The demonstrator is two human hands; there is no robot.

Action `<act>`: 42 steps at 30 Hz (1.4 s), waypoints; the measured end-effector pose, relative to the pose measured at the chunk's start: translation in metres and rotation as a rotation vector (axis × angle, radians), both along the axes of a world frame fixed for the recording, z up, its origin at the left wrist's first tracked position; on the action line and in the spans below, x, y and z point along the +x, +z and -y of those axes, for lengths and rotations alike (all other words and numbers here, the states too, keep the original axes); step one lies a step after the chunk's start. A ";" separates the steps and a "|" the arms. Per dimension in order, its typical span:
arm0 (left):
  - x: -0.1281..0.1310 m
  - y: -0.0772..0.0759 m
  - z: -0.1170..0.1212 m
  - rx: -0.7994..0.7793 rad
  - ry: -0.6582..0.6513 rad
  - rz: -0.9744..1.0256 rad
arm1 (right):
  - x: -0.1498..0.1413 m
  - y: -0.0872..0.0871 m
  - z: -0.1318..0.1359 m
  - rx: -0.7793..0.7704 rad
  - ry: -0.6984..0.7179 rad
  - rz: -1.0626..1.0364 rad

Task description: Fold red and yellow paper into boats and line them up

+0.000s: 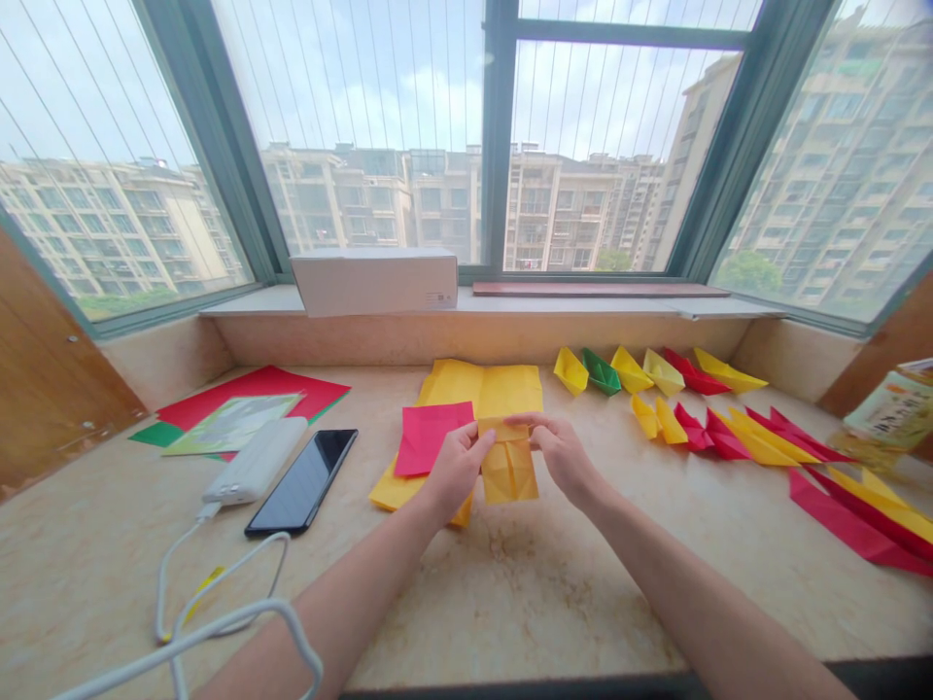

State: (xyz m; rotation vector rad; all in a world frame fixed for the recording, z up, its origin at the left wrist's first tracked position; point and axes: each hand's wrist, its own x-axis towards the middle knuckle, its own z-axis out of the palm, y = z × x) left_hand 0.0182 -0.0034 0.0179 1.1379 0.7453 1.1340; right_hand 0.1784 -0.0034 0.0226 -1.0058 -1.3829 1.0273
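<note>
A folded piece of yellow paper [510, 472] is held up between my two hands, with crease lines on its front. My left hand [462, 465] pinches its left edge, thumb in front. At its upper right, the fingers of my right hand [560, 449] are closed on the top edge, index finger lying along it. Behind and to the left lie a red paper square [430, 437] and yellow sheets [394, 491] under it. A larger creased yellow sheet [485, 381] lies flat farther back.
Several folded paper boats [602, 371] in yellow, green and red stand at the right, near a plastic bottle [893, 413]. On the left are a phone [304, 486], a white power bank [257, 462] with a looping cable, and red sheets [273, 384]. A white box [375, 282] sits on the sill.
</note>
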 end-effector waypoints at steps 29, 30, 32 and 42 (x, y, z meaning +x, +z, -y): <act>-0.005 0.005 -0.005 0.086 0.152 0.077 | 0.005 0.005 0.010 0.288 0.214 0.394; -0.005 0.006 -0.004 0.091 0.141 0.070 | 0.004 0.005 0.009 0.300 0.206 0.386; -0.004 0.007 -0.001 0.079 0.110 0.069 | 0.004 0.006 0.008 0.326 0.172 0.362; 0.001 0.009 0.006 0.086 0.012 0.086 | -0.001 0.003 0.003 0.250 0.012 0.173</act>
